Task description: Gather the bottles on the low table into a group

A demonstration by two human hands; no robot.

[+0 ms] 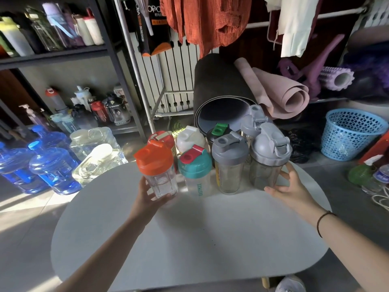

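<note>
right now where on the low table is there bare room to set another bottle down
The whole near half of the white table is bare, bordered by the two forearms and the near edge. A narrower strip lies free between the left hand and the table's left edge. The far edge is crowded: eight bottles from the orange-lidded bottle to the grey-lidded bottle, almost touching.
</note>
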